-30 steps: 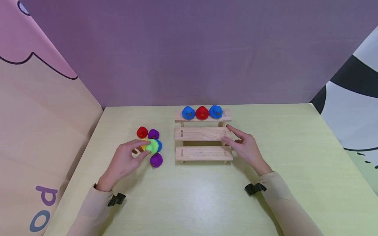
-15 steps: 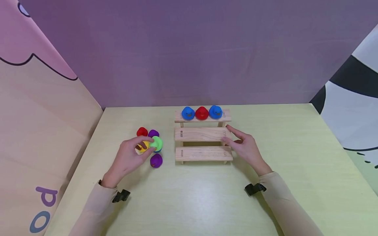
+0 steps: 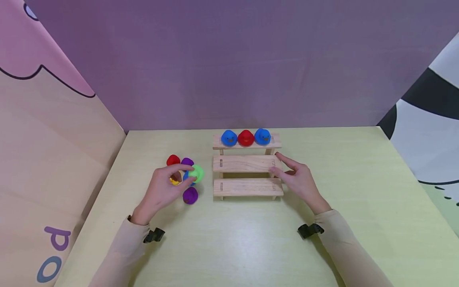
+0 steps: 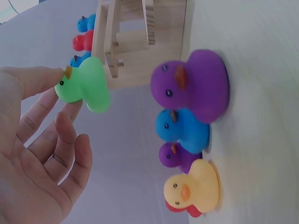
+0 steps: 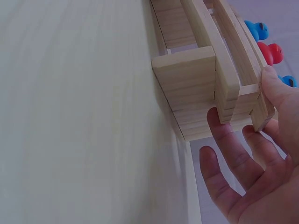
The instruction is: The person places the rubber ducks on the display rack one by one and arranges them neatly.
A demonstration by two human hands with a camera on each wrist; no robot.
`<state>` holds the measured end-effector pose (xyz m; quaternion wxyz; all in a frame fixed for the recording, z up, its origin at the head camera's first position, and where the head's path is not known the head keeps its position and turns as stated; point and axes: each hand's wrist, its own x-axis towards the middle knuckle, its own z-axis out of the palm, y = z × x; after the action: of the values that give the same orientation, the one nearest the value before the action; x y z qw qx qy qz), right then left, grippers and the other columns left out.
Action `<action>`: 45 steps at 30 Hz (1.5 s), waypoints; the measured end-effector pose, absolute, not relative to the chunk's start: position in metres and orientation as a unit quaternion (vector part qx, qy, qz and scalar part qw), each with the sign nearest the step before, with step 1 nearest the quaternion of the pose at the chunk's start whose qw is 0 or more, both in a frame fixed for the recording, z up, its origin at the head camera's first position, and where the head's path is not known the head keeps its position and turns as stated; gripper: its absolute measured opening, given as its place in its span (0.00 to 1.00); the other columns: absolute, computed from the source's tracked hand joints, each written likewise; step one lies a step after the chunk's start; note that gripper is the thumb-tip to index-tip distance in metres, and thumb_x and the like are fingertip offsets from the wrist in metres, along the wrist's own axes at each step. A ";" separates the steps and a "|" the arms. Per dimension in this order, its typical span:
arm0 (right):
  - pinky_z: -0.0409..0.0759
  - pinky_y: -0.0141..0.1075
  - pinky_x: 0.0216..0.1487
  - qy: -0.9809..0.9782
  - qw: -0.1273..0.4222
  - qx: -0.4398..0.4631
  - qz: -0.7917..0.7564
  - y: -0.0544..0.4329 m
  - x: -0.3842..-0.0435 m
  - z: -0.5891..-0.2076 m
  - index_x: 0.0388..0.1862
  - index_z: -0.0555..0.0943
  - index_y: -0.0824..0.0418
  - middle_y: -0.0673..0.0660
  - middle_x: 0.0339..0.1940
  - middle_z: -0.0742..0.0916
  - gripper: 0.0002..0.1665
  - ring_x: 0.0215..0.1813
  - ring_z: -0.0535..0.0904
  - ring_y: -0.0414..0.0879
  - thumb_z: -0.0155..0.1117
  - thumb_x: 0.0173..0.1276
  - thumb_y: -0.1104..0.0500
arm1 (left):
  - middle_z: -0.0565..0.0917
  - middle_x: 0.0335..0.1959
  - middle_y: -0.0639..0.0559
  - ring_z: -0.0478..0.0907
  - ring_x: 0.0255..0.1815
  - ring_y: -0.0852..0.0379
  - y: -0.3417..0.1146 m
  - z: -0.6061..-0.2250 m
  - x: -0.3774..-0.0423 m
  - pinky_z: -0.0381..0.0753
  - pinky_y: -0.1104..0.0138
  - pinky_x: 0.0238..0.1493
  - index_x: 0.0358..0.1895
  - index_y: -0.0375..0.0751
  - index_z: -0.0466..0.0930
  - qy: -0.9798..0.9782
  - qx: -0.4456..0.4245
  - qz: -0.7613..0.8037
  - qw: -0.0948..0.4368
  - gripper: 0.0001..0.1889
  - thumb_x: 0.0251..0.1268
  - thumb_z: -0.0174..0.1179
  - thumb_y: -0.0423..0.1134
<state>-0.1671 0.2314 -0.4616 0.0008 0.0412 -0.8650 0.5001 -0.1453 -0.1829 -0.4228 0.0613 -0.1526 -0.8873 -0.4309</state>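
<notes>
Between the thumb and fingers of my left hand [image 3: 161,189], a green rubber duck [image 4: 91,84] is pinched, lifted off the table. Below it stands a group of ducks: a purple duck [image 4: 198,86] nearest, then a blue duck [image 4: 187,130], a second purple duck [image 3: 187,161], a yellow duck [image 4: 198,186] and a red duck [image 3: 173,160]. My right hand [image 3: 301,183] grips the right end of the middle tier of a three-tier wooden stand [image 3: 247,187], thumb on top. The hand partly hides the yellow duck in the head view.
On the stand's top tier sit a blue duck [image 3: 229,138], a red duck [image 3: 246,138] and another blue duck [image 3: 262,136] in a row. A purple backdrop [image 3: 251,63] rises behind the pale table [image 3: 244,247], with printed panels at both sides.
My left hand has carried the green duck a little to the right and slightly away from me. The right hand and the stand have stayed in place.
</notes>
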 end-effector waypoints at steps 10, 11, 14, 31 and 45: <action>0.74 0.32 0.25 -0.864 0.003 0.039 0.503 0.233 -0.167 -0.462 0.81 0.72 0.48 0.60 0.83 0.72 0.40 0.44 0.93 0.50 0.72 0.74 0.43 | 0.81 0.25 0.57 0.76 0.30 0.55 -0.167 -0.420 -0.148 0.71 0.67 0.25 0.50 0.49 0.92 -0.882 -0.169 -0.432 0.080 0.12 0.64 0.77 0.41; 0.74 0.32 0.25 -0.863 0.002 0.039 0.504 0.233 -0.167 -0.462 0.81 0.72 0.48 0.60 0.83 0.72 0.40 0.44 0.93 0.53 0.72 0.74 0.43 | 0.80 0.24 0.56 0.75 0.29 0.55 -0.166 -0.420 -0.149 0.70 0.67 0.25 0.50 0.49 0.92 -0.881 -0.170 -0.435 0.081 0.12 0.64 0.77 0.41; 0.76 0.32 0.27 -0.862 0.000 0.039 0.505 0.232 -0.166 -0.461 0.81 0.72 0.47 0.59 0.83 0.72 0.40 0.47 0.93 0.57 0.72 0.74 0.43 | 0.79 0.23 0.56 0.75 0.29 0.55 -0.162 -0.420 -0.149 0.69 0.68 0.26 0.51 0.49 0.92 -0.877 -0.171 -0.442 0.081 0.12 0.65 0.76 0.41; 0.77 0.32 0.29 -0.864 -0.001 0.033 0.503 0.233 -0.165 -0.463 0.82 0.72 0.50 0.60 0.83 0.73 0.41 0.45 0.93 0.47 0.72 0.74 0.41 | 0.75 0.19 0.55 0.73 0.25 0.54 -0.144 -0.419 -0.155 0.71 0.67 0.26 0.53 0.51 0.92 -0.868 -0.188 -0.453 0.082 0.15 0.64 0.77 0.41; 0.77 0.32 0.28 -0.864 0.002 0.040 0.502 0.232 -0.167 -0.462 0.81 0.72 0.49 0.60 0.83 0.72 0.40 0.45 0.93 0.50 0.72 0.74 0.42 | 0.73 0.17 0.56 0.73 0.25 0.55 -0.127 -0.418 -0.162 0.69 0.67 0.27 0.52 0.53 0.92 -0.864 -0.197 -0.458 0.073 0.13 0.65 0.76 0.43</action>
<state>-0.1675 0.2323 -0.4623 0.0018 0.0400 -0.8641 0.5017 -0.1616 -0.1274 -0.4182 0.0729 -0.1966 -0.8637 -0.4582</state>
